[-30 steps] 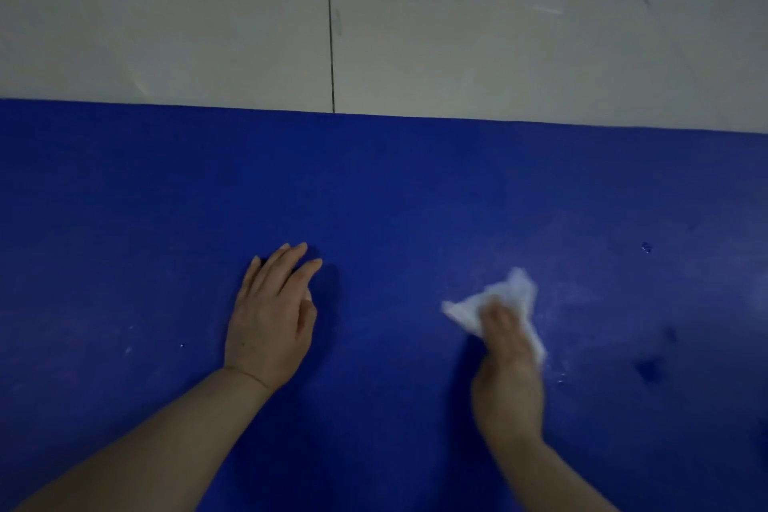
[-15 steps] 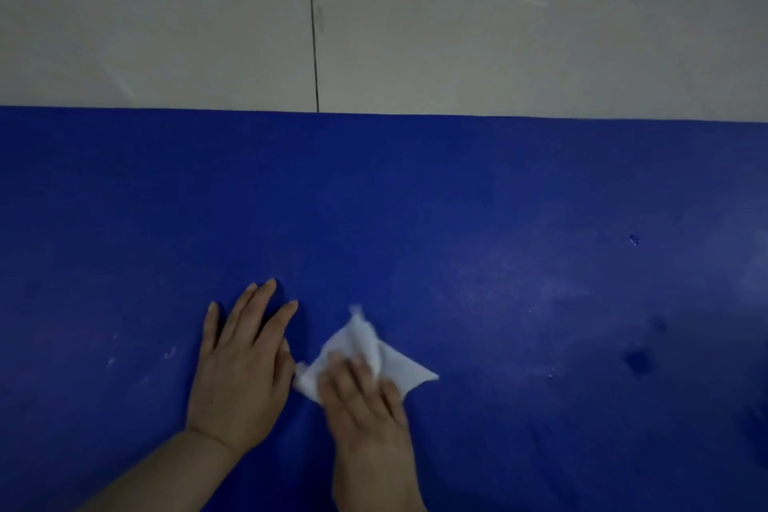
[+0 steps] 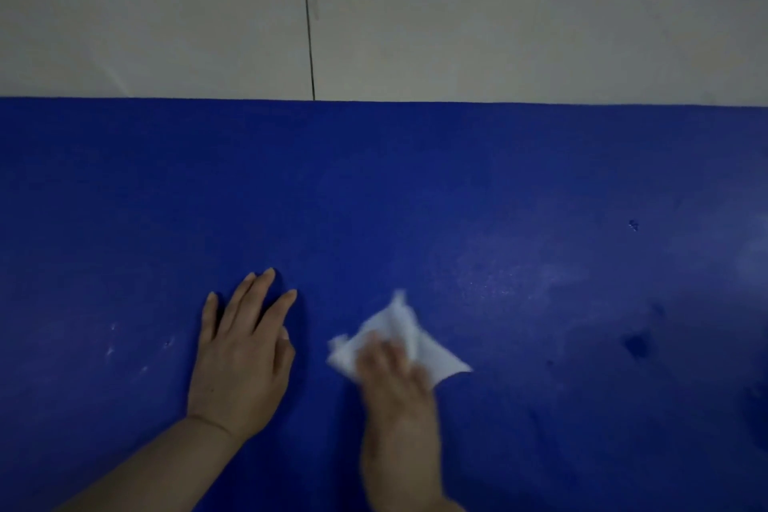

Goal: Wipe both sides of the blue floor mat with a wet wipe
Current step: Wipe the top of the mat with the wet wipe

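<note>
Blue floor mat (image 3: 415, 187) lies flat on pale glossy floor tiles (image 3: 457, 12), filling the lower view.
Its surface looks matte and finely grained, with pale scuffs and dark damp spots. The left hand (image 3: 239, 362) rests flat on it, fingers straight. The right hand (image 3: 395, 387), blurred, seems to press a crumpled white wet wipe (image 3: 419, 345) onto the mat with straight fingers.

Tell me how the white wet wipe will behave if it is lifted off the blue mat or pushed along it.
The wet wipe is creased, with uneven corners sticking out from under the right hand, so it is probably limp and would droop when lifted. It looks thin, so likely very light. Pushed, it may bunch up rather than slide flat on the blue mat.
</note>
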